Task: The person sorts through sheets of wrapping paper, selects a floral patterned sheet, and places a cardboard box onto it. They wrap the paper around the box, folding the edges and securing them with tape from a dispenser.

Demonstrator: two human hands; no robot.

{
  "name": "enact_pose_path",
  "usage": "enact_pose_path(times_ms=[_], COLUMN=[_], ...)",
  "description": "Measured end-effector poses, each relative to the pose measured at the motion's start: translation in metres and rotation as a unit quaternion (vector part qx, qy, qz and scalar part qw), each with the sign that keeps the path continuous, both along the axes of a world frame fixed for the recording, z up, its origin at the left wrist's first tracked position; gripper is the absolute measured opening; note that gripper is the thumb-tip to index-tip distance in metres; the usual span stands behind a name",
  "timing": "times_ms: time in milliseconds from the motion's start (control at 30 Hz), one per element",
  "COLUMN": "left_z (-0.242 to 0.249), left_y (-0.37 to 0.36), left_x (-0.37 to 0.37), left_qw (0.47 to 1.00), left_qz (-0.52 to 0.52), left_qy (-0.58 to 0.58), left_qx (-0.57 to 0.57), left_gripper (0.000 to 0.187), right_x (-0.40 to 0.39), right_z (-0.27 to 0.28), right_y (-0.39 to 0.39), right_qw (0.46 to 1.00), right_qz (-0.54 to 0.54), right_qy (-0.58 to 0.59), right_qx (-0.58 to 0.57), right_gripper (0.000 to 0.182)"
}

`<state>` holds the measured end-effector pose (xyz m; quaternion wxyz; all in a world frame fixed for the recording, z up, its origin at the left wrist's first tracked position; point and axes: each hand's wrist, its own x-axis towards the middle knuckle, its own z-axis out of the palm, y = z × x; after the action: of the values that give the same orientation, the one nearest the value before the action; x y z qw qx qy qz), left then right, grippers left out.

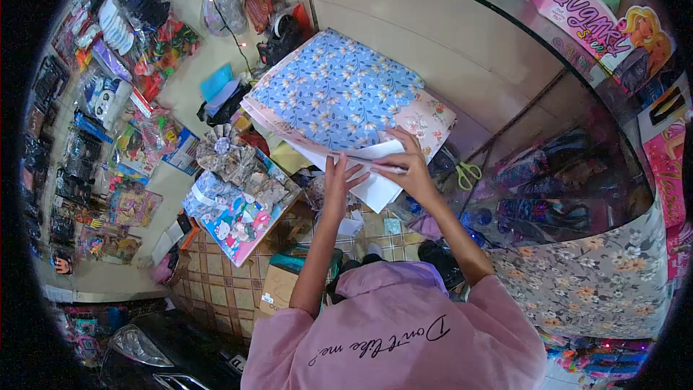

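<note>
The stack of wrapping paper sheets (339,94) sits in the centre of my view, a blue floral sheet on top, a pink floral sheet (426,119) showing at its 4 o'clock corner, and white sheets (372,173) fanned out along the near edge at 6 o'clock. The right hand (408,170) lies on that near edge with fingers curled, thumb and forefinger pinched on the white sheet edge; the left hand (338,180) rests flat beside it, fingers together and stretched toward the same edge, touching the paper from below or just against it, I cannot tell which. My judgement: the sheets are light, thin and floppy, glossy enough to slide over one another, and easy to crease or tear at a corner; best taken by the edge with a pinch while the other palm supports underneath. Outward: at 3 o'clock of the hands, green-handled scissors (469,171) lie on the glass counter (505,65); at 9 o'clock, a wrapped gift box with a bow (238,206) stands on a lower surface; at 4 o'clock a grey floral cloth (606,282) hangs over the counter edge. The wall (180,101) at 10 o'clock carries packaged toys.
</note>
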<state>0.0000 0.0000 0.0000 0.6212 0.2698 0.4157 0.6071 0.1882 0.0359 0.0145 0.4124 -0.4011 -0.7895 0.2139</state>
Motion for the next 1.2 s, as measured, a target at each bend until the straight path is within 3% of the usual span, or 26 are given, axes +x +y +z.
enact_pose_path(times_ms=[67, 200, 400, 500, 667, 800, 900, 1067, 1167, 1200], left_z=[0.014, 0.000, -0.008, -0.007, -0.007, -0.028, -0.037, -0.015, -0.035, -0.050], left_y=[-0.004, -0.003, -0.003, -0.002, -0.006, -0.008, -0.007, -0.016, -0.019, -0.021], left_x=[0.000, -0.010, -0.015, -0.018, -0.025, -0.030, -0.032, -0.032, -0.043, -0.041], left_qw=[0.998, 0.994, 0.992, 0.990, 0.980, 0.979, 0.979, 0.971, 0.968, 0.931], left_qz=[-0.008, 0.004, 0.000, -0.016, -0.037, -0.025, -0.016, -0.050, -0.094, 0.006], left_qy=[0.054, 0.104, 0.129, 0.140, 0.196, 0.187, 0.188, 0.233, 0.232, 0.365], left_qx=[-0.001, -0.020, 0.015, 0.027, 0.002, 0.076, 0.081, 0.004, -0.034, 0.019], left_gripper=[0.077, 0.068, 0.058, 0.060, 0.053, 0.045, 0.048, 0.054, 0.058, 0.060], right_x=[0.009, 0.039, 0.051, 0.052, 0.051, 0.050, 0.049, 0.029, 0.017, 0.013], right_z=[0.025, 0.052, 0.044, 0.034, 0.023, 0.013, 0.007, 0.020, 0.043, 0.045], right_y=[-0.009, -0.016, -0.010, 0.001, 0.011, 0.017, 0.021, 0.025, 0.025, 0.031], right_qw=[0.998, 0.989, 0.984, 0.954, 0.950, 0.941, 0.937, 0.944, 0.942, 0.941], right_qz=[0.039, 0.105, 0.138, 0.173, 0.204, 0.218, 0.221, 0.075, -0.024, -0.043], right_qy=[-0.044, -0.014, 0.001, 0.070, 0.058, 0.068, 0.137, 0.268, 0.305, 0.322], right_qx=[-0.013, -0.106, -0.112, -0.234, -0.231, -0.251, -0.233, -0.179, -0.135, -0.093], right_gripper=[0.046, 0.042, 0.035, 0.035, 0.034, 0.025, 0.016, 0.015, 0.012, 0.013])
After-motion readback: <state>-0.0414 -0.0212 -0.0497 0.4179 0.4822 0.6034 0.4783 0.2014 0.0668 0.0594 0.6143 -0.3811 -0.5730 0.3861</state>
